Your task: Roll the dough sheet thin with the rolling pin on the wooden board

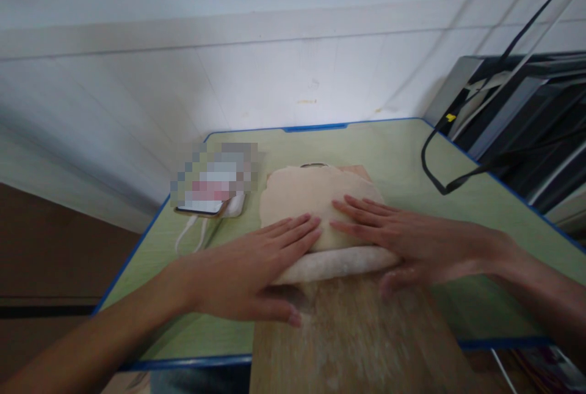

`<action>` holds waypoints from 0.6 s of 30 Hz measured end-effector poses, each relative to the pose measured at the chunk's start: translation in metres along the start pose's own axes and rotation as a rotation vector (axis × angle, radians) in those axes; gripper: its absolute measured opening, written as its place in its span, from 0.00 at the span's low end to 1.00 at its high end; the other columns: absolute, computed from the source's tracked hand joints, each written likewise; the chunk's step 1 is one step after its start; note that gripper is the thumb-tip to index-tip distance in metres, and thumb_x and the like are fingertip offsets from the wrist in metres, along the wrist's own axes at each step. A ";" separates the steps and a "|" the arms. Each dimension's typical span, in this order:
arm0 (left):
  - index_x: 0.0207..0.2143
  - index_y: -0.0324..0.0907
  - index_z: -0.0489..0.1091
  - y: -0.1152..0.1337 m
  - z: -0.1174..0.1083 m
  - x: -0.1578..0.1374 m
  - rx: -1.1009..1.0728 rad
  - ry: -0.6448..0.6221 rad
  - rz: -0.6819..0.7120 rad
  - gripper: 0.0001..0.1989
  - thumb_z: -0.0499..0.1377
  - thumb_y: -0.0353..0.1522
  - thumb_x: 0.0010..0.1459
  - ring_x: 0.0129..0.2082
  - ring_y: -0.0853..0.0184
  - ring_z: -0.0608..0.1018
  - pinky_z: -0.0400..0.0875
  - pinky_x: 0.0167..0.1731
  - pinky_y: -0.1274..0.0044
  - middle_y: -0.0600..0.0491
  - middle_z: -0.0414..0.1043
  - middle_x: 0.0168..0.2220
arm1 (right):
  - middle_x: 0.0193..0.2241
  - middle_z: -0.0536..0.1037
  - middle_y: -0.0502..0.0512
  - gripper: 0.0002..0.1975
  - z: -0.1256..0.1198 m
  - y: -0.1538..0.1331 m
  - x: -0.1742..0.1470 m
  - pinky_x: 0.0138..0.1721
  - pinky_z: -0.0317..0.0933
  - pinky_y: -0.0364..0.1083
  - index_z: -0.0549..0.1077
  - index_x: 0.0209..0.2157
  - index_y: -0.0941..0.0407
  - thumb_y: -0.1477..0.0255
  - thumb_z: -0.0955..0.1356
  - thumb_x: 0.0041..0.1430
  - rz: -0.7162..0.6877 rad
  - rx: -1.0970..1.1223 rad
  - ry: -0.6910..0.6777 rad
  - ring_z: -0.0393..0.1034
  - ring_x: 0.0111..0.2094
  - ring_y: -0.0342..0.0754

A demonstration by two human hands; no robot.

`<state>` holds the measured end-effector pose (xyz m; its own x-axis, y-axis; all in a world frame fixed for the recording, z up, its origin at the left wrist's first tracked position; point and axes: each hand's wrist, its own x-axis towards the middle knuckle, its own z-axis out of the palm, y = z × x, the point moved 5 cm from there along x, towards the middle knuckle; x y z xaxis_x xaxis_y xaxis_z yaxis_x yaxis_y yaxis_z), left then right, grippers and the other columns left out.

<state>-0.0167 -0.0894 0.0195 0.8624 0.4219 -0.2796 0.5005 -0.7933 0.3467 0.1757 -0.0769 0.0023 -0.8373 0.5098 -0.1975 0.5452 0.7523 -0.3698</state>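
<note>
A flat sheet of pale dough (315, 199) lies on a wooden board (352, 333). Along its near edge runs a whitish, floury roll (339, 263); whether it is dough alone or has a pin inside cannot be made out. My left hand (256, 266) rests over the left end of the roll, its fingers stretched flat onto the sheet and its thumb low over the board. From the right, my right hand (394, 238) covers the other end. Its fingers are spread on the dough and its thumb is on the near side of the roll. Neither hand is closed around anything.
A pale green table (394, 150) with a blue rim carries the board, which overhangs the front edge. At left stands a phone (201, 206), partly blurred out, with a white cable. A black strap (458, 183) and dark stacked items (526, 107) occupy the right. Behind is a white wall.
</note>
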 end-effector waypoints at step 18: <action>0.61 0.39 0.56 -0.021 -0.005 0.005 0.156 0.198 -0.064 0.29 0.44 0.47 0.65 0.64 0.60 0.56 0.53 0.60 0.69 0.43 0.50 0.65 | 0.63 0.54 0.61 0.33 -0.014 0.014 0.000 0.62 0.43 0.61 0.54 0.63 0.57 0.54 0.58 0.63 0.065 -0.045 0.251 0.43 0.64 0.55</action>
<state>-0.0220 -0.0688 0.0151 0.8348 0.5394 -0.1102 0.5504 -0.8137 0.1871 0.1835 -0.0602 0.0102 -0.7678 0.6406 0.0138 0.6031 0.7298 -0.3219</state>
